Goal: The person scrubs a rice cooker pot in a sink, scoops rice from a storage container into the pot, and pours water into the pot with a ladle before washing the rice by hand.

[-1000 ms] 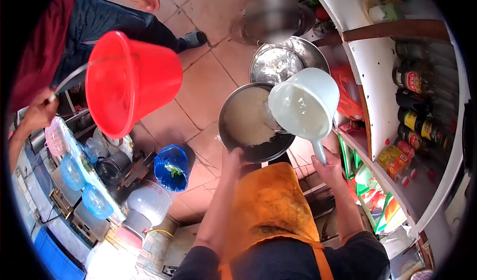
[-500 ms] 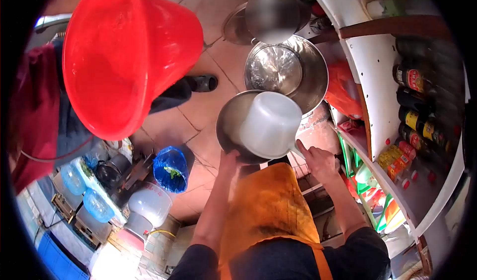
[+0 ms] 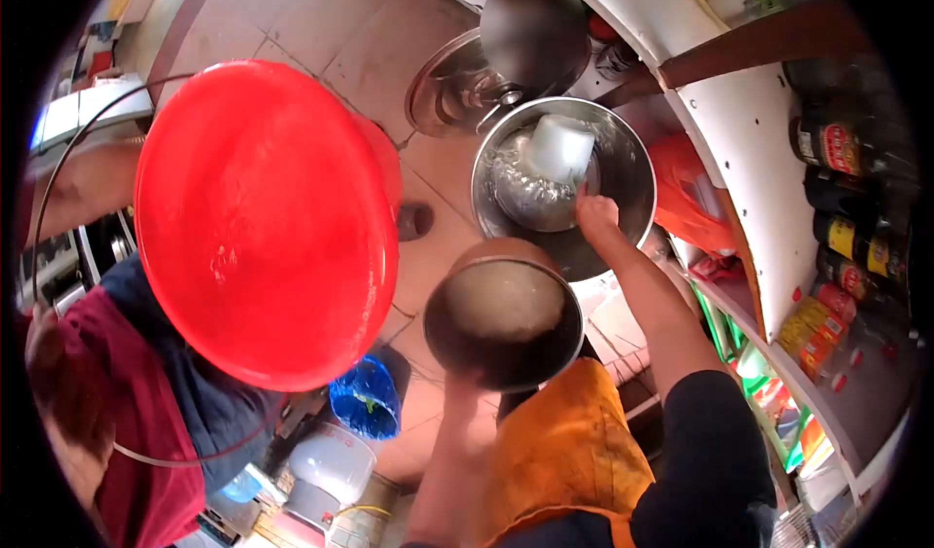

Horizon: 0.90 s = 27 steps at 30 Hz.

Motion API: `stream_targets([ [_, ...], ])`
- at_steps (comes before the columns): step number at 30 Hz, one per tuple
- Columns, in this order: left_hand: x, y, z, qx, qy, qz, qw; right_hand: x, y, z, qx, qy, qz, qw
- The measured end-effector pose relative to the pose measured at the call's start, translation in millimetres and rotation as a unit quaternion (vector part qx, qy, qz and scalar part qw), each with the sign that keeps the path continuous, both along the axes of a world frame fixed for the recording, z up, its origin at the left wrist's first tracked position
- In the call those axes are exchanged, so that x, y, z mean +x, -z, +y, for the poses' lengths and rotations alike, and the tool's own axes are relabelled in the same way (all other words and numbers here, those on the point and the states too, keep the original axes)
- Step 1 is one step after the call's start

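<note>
My left hand [image 3: 465, 384] is at the near rim of a dark round pot [image 3: 438, 339] that holds pale, cloudy contents [image 3: 511, 300]; its fingers are blurred and partly hidden by the pot. My right hand [image 3: 596, 211] grips the handle of a whitish plastic dipper [image 3: 562, 147]. The dipper is inside a large steel pot [image 3: 637, 173], whose bottom looks shiny and wet. This steel pot stands just beyond the dark pot.
Another person holds a large red bucket [image 3: 263, 227] by its wire handle at the left. A metal lid [image 3: 443, 95] lies beyond the pots. Shelves with bottles [image 3: 842, 149] line the right. A blue-lined bin [image 3: 365, 397] stands on the tiled floor.
My right hand has moved the dipper from the dark pot forward into the steel pot. The dark pot has shifted nearer and right. The other person's red bucket has swung closer.
</note>
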<state>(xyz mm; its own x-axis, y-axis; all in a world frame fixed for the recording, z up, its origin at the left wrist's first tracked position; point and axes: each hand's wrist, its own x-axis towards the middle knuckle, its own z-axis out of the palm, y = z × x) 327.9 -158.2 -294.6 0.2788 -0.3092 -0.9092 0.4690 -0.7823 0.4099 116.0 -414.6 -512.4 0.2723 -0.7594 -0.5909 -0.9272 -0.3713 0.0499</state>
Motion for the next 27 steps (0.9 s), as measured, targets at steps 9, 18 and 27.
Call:
stream_targets([
  [9,-12.3,22.4,28.0,0.014,-0.118,-0.002,0.993,30.3,82.9,64.4,0.193,0.070,-0.087,0.975],
  [18,-21.3,-42.3,45.1,0.093,-0.077,0.000,0.993,-39.1,4.4,4.1,0.530,0.368,-0.322,0.693],
  [27,4.1,-75.5,126.7,0.053,0.035,-0.036,0.997,-76.5,-205.5,89.9,0.413,0.427,-0.517,0.617],
])
